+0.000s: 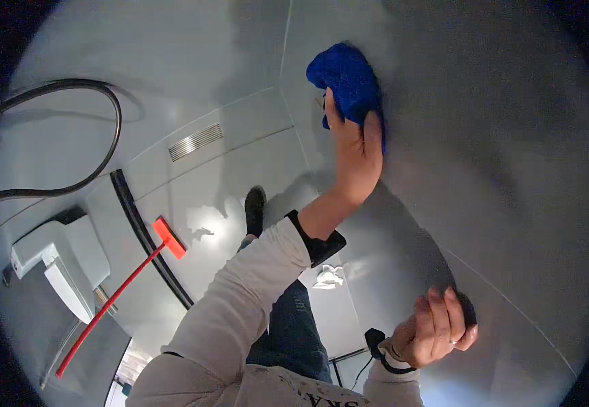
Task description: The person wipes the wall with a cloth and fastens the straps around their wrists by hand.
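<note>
A bunched blue cloth (349,81) lies against the grey wall panel (471,136) at the upper middle. My left hand (359,159) presses on it, its fingers partly sunk in the fabric and a black band round the wrist. Lower right, my right hand (437,329) is near the same panel with its fingers curled. Its palm side is hidden, and a dark shape shows just beyond the fingertips; whether the hand holds anything cannot be made out.
A red-handled brush (169,237) and a black pipe (148,237) are at the left, near a white wall-mounted fixture (70,251). A black hose (115,129) loops above. There is a vent (196,141), a crumpled white piece (328,277) and my shoe (255,210) on the floor.
</note>
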`<state>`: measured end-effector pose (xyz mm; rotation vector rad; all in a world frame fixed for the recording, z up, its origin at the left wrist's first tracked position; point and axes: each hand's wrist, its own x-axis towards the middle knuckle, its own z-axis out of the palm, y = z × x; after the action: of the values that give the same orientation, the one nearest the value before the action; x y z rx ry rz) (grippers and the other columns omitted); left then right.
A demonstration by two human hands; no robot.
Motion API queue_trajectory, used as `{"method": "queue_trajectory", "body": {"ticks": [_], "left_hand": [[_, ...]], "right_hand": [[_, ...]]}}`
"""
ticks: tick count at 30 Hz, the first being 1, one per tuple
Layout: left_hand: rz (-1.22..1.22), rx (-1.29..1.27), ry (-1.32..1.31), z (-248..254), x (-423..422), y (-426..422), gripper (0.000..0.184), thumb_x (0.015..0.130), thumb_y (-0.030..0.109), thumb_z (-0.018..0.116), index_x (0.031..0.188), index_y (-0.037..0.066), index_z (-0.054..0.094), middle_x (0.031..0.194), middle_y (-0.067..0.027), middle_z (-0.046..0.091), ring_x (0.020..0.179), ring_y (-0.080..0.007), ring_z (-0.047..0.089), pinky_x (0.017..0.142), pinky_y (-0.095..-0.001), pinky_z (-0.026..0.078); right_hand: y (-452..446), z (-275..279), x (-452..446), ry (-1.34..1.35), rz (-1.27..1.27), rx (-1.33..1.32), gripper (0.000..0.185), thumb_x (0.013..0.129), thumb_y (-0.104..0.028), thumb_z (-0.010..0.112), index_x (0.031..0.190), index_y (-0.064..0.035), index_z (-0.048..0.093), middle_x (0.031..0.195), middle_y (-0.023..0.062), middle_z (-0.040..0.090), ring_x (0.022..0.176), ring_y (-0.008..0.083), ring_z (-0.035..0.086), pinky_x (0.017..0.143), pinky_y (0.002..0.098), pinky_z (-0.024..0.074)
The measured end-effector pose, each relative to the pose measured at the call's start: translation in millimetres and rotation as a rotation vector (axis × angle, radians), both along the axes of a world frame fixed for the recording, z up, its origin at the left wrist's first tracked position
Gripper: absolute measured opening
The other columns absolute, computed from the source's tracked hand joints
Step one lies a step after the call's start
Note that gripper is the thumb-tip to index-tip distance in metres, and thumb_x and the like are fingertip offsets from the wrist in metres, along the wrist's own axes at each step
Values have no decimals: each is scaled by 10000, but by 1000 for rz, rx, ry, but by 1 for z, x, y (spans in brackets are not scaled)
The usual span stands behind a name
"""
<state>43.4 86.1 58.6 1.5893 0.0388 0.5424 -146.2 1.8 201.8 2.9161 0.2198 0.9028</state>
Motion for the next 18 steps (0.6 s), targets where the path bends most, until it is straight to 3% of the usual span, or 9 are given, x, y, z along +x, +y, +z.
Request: {"method": "queue_trajectory", "body": {"ticks": [3,6,8,18], "left_hand": [[-17,38,27,-23,0,2,318,901,131,441,1180,-23,446,1366,-298,199,1242,-440,255,1040,-445,186],[-37,412,119,-42,5,5,338,914,152,422,1203,-22,423,1364,-291,217,1235,-449,260,1037,-457,195],[34,-92,104,-28,7,1,347,920,172,415,1202,-29,422,1355,-296,239,1229,-457,260,1036,-458,197],[32,162,325,-107,22,8,428,932,263,390,1200,-71,406,1325,-314,279,1195,-467,285,1035,-438,204]], "right_hand": [[-1,1,1,-30,14,-10,157,846,-195,495,777,-199,637,798,-19,675,831,120,619,1015,369,159],[0,2,0,-1,54,-35,98,798,-86,551,780,-133,634,858,17,670,909,180,619,1021,385,190],[1,3,-2,-16,48,-25,95,788,-85,552,786,-130,636,862,17,672,903,176,618,1020,381,188],[-7,1,-6,-86,117,-86,171,830,-145,465,807,-130,634,875,23,673,901,172,613,1035,380,161]]}}
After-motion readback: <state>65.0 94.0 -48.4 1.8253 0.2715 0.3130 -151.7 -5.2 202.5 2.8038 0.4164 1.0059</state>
